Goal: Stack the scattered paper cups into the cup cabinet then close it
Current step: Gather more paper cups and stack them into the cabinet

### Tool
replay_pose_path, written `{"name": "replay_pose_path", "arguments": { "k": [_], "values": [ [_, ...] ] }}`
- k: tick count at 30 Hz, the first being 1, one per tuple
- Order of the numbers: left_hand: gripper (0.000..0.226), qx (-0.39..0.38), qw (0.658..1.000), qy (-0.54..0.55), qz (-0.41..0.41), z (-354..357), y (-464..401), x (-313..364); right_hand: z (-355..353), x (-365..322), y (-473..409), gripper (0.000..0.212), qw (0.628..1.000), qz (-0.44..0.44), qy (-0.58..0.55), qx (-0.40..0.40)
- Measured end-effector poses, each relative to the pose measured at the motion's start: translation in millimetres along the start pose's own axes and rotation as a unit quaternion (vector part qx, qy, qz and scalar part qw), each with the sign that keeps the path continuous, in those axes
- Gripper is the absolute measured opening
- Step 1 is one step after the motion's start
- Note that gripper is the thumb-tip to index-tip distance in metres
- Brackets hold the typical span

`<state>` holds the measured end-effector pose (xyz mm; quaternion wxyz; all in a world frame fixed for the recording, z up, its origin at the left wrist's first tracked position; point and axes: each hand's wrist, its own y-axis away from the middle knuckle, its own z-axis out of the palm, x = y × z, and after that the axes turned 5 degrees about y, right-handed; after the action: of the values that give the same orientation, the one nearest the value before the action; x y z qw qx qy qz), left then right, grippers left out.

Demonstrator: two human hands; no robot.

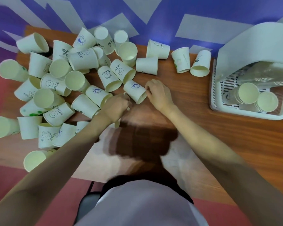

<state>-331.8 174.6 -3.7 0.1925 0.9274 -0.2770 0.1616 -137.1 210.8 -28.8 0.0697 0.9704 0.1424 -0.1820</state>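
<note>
Several white paper cups (82, 60) with printed logos lie scattered over the left and middle of the wooden table (194, 128). My right hand (158, 93) pinches the rim of a tipped cup with a blue logo (135, 92) at the table's middle. My left hand (117, 106) is curled round a cup (117, 123) that it mostly hides, just left of that one. The white cup cabinet (252, 51) stands open at the right, with stacks of cups (248, 93) lying in its slatted basket (219, 101).
Three more cups (200, 64) lie between the pile and the cabinet near the table's far edge. A purple and grey patterned wall (153, 13) backs the table. Cups hang over the table's left edge (3, 127). Red floor lies below.
</note>
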Motion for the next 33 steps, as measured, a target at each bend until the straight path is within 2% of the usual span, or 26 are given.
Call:
{"name": "replay_pose_path", "arguments": {
  "k": [3, 6, 10, 14, 18, 26, 29, 31, 33],
  "values": [
    [0.011, 0.008, 1.000, -0.017, -0.006, -4, -4, 3, -8, 8, 9, 0.004, 0.999, 0.026, -0.010, 0.024],
    [0.021, 0.016, 1.000, -0.026, -0.001, -9, -11, 16, -23, 23, 29, 0.004, 0.995, 0.077, -0.039, 0.055],
    [0.025, 0.061, 0.997, -0.021, 0.042, -13, -23, 50, -49, 52, 69, 0.010, 0.980, 0.136, -0.079, 0.121],
    [0.017, 0.114, 0.989, 0.003, 0.099, -16, -39, 93, -79, 84, 111, 0.011, 0.955, 0.162, -0.133, 0.211],
    [0.039, 0.145, 0.977, 0.066, 0.143, -19, -63, 144, -106, 119, 148, 0.011, 0.917, 0.203, -0.144, 0.313],
    [0.018, 0.234, 0.929, 0.122, 0.260, -29, -126, 242, -160, 198, 197, 0.012, 0.836, 0.294, -0.119, 0.448],
    [0.016, 0.231, 0.929, 0.107, 0.267, -27, -153, 264, -174, 224, 201, 0.009, 0.811, 0.310, -0.118, 0.481],
    [0.014, 0.222, 0.932, 0.088, 0.272, -22, -170, 273, -180, 237, 200, 0.002, 0.802, 0.319, -0.123, 0.489],
    [0.014, 0.206, 0.935, 0.072, 0.279, -15, -183, 278, -180, 247, 198, 0.005, 0.799, 0.330, -0.130, 0.485]
  ]
}}
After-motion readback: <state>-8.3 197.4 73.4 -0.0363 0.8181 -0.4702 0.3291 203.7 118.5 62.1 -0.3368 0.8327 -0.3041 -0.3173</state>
